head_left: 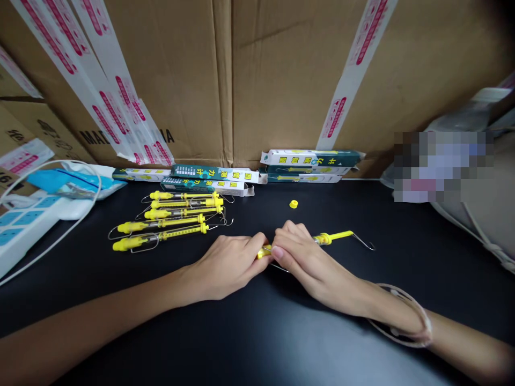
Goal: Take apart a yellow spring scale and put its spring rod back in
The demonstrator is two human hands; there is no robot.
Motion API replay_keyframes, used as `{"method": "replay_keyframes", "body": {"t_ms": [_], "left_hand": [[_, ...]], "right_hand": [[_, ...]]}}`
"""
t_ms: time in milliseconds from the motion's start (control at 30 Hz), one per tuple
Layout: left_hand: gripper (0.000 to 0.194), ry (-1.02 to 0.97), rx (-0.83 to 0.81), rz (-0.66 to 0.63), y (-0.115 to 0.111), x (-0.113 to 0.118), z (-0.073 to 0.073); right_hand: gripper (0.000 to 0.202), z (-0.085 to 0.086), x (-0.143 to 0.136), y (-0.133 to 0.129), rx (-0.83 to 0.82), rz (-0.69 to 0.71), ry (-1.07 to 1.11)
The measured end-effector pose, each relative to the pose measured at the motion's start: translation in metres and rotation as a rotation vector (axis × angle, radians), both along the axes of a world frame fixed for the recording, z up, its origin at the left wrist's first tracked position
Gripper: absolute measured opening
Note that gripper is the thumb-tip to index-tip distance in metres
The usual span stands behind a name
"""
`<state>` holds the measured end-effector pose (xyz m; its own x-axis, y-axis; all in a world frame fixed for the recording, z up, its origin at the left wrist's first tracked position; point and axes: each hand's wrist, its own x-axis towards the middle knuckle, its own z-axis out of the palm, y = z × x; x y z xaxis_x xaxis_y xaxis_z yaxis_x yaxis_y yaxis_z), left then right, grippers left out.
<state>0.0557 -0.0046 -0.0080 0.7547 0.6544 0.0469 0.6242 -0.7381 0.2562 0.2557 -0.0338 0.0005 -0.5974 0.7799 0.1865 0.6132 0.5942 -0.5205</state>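
Observation:
Both hands are closed around one yellow spring scale [338,235] with a clear tube and a wire hook pointing right. My left hand [231,265] pinches its yellow left end between thumb and fingers. Wrapped round the tube close beside it is my right hand [308,262], thumb toward the left hand. The middle of the scale is hidden under the fingers. A small yellow cap [293,203] lies apart on the table behind the hands. To the left, several like yellow spring scales [161,242] lie side by side with their wire hooks.
Several slim printed boxes [217,172] lie along a large cardboard carton [273,80] at the back of the black table [241,343]. At left are a power strip [28,228], a white cable and a blue packet [72,182]. A plastic bag [454,123] stands at right.

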Motion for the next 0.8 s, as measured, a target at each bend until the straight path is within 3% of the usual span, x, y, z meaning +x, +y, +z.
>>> {"method": "replay_keyframes", "body": {"t_ms": [367,567,700,800], "left_hand": [[0.029,-0.076,-0.118,0.040,0.002,0.001,0.003],[0.021,-0.079,-0.131,0.011,0.001,0.001,0.001],[0.019,-0.080,-0.099,0.005,-0.002,0.000,0.002],[0.016,-0.106,-0.112,0.007,-0.002,0.000,0.003]], "right_hand": [[0.035,-0.006,-0.009,-0.004,0.043,-0.160,0.151],[0.028,0.005,-0.013,-0.020,0.075,-0.255,0.029],[0.028,0.008,-0.011,-0.026,-0.135,-0.272,0.135],[0.031,0.002,-0.012,-0.027,-0.297,-0.293,0.315]]}}
